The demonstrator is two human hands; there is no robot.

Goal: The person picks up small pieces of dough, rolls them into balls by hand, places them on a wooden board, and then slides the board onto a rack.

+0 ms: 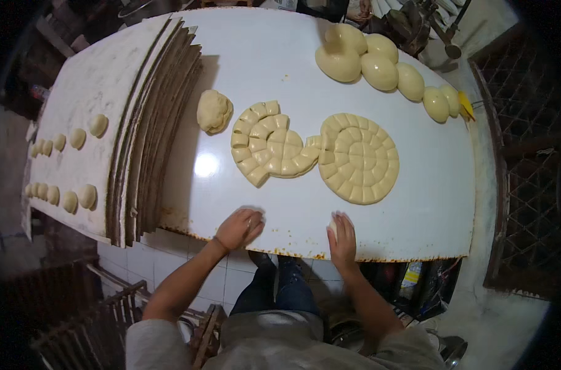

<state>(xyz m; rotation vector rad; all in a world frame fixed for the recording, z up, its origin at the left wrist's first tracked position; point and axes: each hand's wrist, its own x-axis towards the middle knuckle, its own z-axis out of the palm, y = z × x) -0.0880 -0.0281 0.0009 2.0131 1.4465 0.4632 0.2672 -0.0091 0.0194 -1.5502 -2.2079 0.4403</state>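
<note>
My left hand (240, 228) is low over the white table near its front edge, fingers curled down; whatever lies under them is hidden. Across from it, my right hand (343, 239) rests on the tabletop with its fingers bent over a small pale piece of dough (333, 228), only partly visible. Beyond the hands lies a round dough slab (360, 157), scored into rings of small blocks. Touching its left side is a second cut slab (283, 148), with part of its outer rings gone. A lumpy dough ball (214, 111) sits farther left.
A stack of boards (139, 123) stands at the table's left, its top board carrying two rows of small dough balls (87, 196). Large smooth dough mounds (379, 71) line the far right edge. The white table (410, 228) has a rusty front rim.
</note>
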